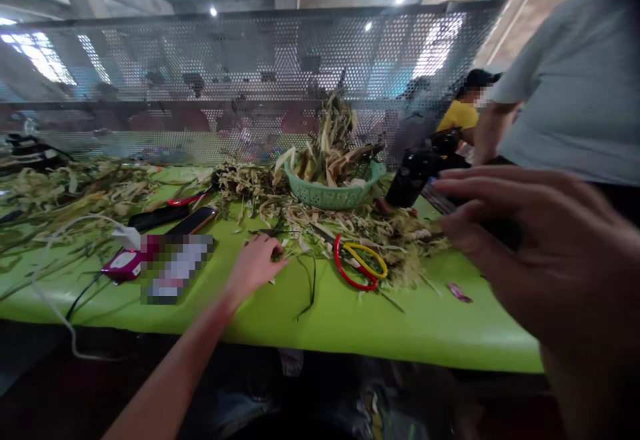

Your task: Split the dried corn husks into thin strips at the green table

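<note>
My left hand [255, 263] reaches onto the lime-green table [350, 327], fingers curled down at the edge of a heap of dried leaf scraps [320, 223]. What they pinch is too small to name. Scissors with red and yellow handles [359, 265] lie just right of it, and a thin black cord [309, 287] lies in front. My right hand [540, 253] is close to the camera and blurred, its fingers pointing left. They are closed around a dark thing that I cannot make out.
A teal basket [327, 193] full of dried leaves stands at the back, against a perforated metal screen [250, 80]. Two phones [173, 219], a pink power bank [123, 265] and a white charger [129, 237] lie at left. A black device [415, 173] and a person in grey [575, 93] are at right.
</note>
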`<state>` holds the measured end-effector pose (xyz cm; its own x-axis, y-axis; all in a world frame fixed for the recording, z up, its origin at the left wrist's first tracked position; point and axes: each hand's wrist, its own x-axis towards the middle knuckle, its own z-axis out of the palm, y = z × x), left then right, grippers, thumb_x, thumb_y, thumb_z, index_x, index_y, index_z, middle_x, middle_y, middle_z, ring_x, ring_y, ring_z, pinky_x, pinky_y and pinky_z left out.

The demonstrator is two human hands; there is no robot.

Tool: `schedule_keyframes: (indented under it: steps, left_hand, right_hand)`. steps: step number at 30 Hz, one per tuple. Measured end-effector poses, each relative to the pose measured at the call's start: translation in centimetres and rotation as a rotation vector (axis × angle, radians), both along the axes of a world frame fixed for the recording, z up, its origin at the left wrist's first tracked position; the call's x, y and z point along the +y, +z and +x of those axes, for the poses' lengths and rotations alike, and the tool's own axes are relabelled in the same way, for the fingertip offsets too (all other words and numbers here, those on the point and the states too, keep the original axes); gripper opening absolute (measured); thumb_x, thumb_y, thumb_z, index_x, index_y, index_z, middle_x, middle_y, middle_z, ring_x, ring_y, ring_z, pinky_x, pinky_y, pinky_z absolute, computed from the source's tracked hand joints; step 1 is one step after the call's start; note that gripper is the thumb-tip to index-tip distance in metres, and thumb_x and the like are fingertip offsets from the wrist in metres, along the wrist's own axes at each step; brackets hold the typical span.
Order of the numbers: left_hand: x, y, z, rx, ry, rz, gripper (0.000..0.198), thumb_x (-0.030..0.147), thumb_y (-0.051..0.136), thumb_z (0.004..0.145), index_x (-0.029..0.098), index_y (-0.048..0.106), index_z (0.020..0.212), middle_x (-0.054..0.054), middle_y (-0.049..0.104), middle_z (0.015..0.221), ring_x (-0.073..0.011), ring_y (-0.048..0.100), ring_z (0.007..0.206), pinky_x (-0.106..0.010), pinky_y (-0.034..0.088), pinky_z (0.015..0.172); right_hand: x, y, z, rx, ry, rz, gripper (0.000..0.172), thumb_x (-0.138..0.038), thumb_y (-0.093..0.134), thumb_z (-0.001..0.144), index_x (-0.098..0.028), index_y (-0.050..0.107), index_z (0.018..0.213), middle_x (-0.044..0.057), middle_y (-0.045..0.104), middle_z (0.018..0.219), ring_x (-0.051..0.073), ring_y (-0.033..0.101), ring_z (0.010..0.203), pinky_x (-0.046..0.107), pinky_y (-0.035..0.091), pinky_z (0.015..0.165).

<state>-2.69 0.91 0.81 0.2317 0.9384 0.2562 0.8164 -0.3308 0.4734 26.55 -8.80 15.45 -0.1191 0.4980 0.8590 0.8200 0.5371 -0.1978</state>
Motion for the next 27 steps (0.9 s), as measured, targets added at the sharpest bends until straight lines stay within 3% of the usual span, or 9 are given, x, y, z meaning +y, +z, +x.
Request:
schedule_keyframes:
  steps: [2,4,9,12,15,18,23,27]
  left_hand:
    - [0.9,-0.2,0.5,0.035,-0.010,-0.005,0.008,0.029,0.066,0.070,0.021,0.063,0.071,-0.007,0.063,0.083,-0.0246,0.057,0.085,-0.032,0.040,0.076]
    - [2.0,0.8,1.2,-0.052,-0.051,-0.015,0.007,0.026,0.062,0.073,0.020,0.061,0.070,-0.005,0.062,0.079,-0.0213,0.056,0.080,-0.030,0.039,0.073]
    - [5.1,5.4,4.5,-0.525,-0.143,-0.149,0.022,0.039,0.060,0.077,0.017,0.057,0.078,-0.002,0.059,0.075,-0.0146,0.051,0.068,-0.026,0.039,0.064]
    - [6.3,6.7,7.1,-0.757,-0.133,-0.253,0.028,0.043,0.063,0.074,0.016,0.055,0.079,0.001,0.056,0.072,-0.0124,0.048,0.065,-0.024,0.038,0.061]
    - [7.1,6.0,8.9,-0.891,-0.165,-0.328,0.029,0.040,0.066,0.071,0.016,0.052,0.075,0.002,0.052,0.069,-0.0108,0.045,0.064,-0.023,0.037,0.061]
    - [7.7,4.4,9.5,-0.870,-0.167,-0.358,0.026,0.037,0.067,0.072,0.016,0.053,0.077,0.003,0.050,0.068,-0.0097,0.043,0.062,-0.023,0.037,0.060]
    - [7.8,1.9,9.1,-0.893,-0.249,-0.441,0.022,0.032,0.065,0.075,0.015,0.056,0.084,0.000,0.056,0.077,-0.0118,0.051,0.072,-0.025,0.041,0.070]
    - [7.1,1.3,8.6,-0.892,-0.281,-0.512,0.026,0.033,0.066,0.076,0.014,0.059,0.092,-0.004,0.061,0.085,-0.0145,0.055,0.080,-0.028,0.043,0.077]
  right_hand:
    - [1.9,-0.6,-0.3,-0.055,0.123,-0.050,0.025,-0.024,0.062,0.086,-0.032,0.066,0.109,0.004,0.065,0.111,0.016,0.062,0.085,0.035,0.052,0.078]
    - [4.2,-1.9,-0.2,-0.059,0.212,-0.158,0.025,-0.023,0.060,0.086,-0.029,0.065,0.110,0.005,0.065,0.110,0.016,0.061,0.083,0.033,0.051,0.074]
    - [10.5,-5.1,-0.3,0.114,0.377,-0.669,0.018,-0.030,0.058,0.086,-0.021,0.069,0.098,0.005,0.069,0.095,0.018,0.062,0.083,0.030,0.049,0.071]
    - [13.9,-6.4,-1.2,0.344,0.469,-0.849,0.024,-0.036,0.062,0.081,-0.018,0.068,0.096,0.004,0.068,0.085,0.016,0.060,0.073,0.028,0.047,0.065]
    - [16.4,-7.8,-2.2,0.496,0.541,-0.919,0.026,-0.039,0.067,0.076,-0.017,0.067,0.091,0.003,0.067,0.082,0.015,0.057,0.070,0.027,0.045,0.062]
    - [17.5,-9.3,-2.8,0.577,0.541,-0.911,0.026,-0.042,0.069,0.074,-0.016,0.065,0.076,0.000,0.061,0.069,0.013,0.051,0.062,0.026,0.041,0.057]
    - [17.2,-10.5,-2.8,0.684,0.485,-0.908,0.029,-0.044,0.072,0.069,-0.017,0.062,0.071,-0.003,0.053,0.060,0.011,0.045,0.054,0.025,0.037,0.052]
    - [16.6,-10.5,-2.6,0.791,0.497,-0.925,0.024,-0.039,0.072,0.070,-0.017,0.062,0.073,-0.003,0.056,0.064,0.010,0.047,0.055,0.024,0.038,0.054]
